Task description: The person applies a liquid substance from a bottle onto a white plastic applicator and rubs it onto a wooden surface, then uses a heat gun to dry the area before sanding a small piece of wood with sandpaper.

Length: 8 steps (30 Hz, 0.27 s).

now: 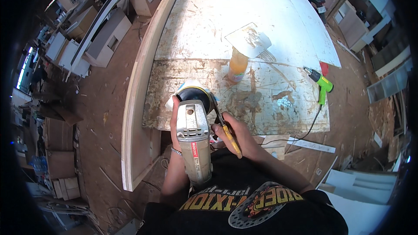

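Observation:
An angle grinder [193,143] stands upright in front of my body, its round dark pad [194,94] at the top, facing away. My left hand [175,115] is closed along the grinder's left side, most of its fingers hidden behind the tool. My right hand [241,135] grips yellow-handled pliers [230,138], whose dark jaws reach up along the pad's right edge. Whether the jaws touch the pad I cannot tell. Something white [171,101] shows behind the pad's left side.
On the worn workbench [174,72] stand a bottle of orange liquid [238,64] and, by its top, a stained white square sheet [248,39]. A green heat gun [323,83] lies at the right edge, its cord trailing down. A long wooden panel [138,87] borders the left.

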Available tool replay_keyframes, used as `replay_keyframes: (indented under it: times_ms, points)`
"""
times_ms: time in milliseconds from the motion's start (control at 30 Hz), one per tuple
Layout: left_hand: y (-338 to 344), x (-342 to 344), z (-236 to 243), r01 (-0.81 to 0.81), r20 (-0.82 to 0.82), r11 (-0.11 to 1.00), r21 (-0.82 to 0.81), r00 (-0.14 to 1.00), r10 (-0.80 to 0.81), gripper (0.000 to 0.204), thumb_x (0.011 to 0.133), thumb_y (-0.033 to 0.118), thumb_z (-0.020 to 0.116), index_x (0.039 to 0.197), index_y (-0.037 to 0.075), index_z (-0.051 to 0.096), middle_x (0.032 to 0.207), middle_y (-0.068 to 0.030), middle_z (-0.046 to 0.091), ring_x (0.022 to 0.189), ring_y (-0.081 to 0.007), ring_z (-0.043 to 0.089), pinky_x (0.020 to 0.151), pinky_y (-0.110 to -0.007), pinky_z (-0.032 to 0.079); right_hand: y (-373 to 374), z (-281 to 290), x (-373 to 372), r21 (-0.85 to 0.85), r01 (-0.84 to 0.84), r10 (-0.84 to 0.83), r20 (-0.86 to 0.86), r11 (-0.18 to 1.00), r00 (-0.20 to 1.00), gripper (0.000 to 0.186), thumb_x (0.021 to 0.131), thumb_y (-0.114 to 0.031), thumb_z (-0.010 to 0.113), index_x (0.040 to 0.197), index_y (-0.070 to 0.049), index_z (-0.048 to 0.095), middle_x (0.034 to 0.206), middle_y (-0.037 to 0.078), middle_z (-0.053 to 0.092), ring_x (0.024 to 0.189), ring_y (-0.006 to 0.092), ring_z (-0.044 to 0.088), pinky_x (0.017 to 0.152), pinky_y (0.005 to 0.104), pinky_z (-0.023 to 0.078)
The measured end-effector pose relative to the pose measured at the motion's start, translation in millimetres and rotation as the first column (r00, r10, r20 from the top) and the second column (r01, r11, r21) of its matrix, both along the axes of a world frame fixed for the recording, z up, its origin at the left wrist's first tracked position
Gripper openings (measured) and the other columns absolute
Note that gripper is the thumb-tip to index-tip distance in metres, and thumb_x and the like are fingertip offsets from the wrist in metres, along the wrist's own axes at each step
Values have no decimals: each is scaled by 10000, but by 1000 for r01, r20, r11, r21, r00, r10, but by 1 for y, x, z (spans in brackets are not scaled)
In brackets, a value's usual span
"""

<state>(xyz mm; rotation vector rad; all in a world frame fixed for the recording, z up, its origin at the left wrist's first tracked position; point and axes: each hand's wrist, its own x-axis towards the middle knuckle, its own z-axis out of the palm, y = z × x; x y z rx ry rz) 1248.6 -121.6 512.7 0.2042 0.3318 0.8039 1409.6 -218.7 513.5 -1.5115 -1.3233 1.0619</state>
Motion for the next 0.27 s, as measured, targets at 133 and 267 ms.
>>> replay_keyframes:
  times_ms: [133, 267]
  points:
    - [1, 6, -1, -33, 0, 999, -22, 999, 33, 588, 1001, 567, 451, 1021, 17, 660, 871, -91, 723, 687, -170, 707, 585, -288, 585, 4, -4, 5, 152, 0, -9, 54, 988, 999, 287, 970, -282, 636, 974, -14, 533, 650, 113, 565, 565, 169, 583, 557, 344, 462]
    - [-3, 16, 20, -71, -83, 997, -34, 994, 68, 603, 1002, 566, 446, 1051, 5, 661, 860, -90, 725, 700, -176, 711, 602, -285, 590, 5, 15, 13, -7, -22, 22, 6, 1000, 1000, 295, 975, -298, 630, 1030, -18, 554, 699, 95, 579, 621, 151, 576, 595, 325, 461]
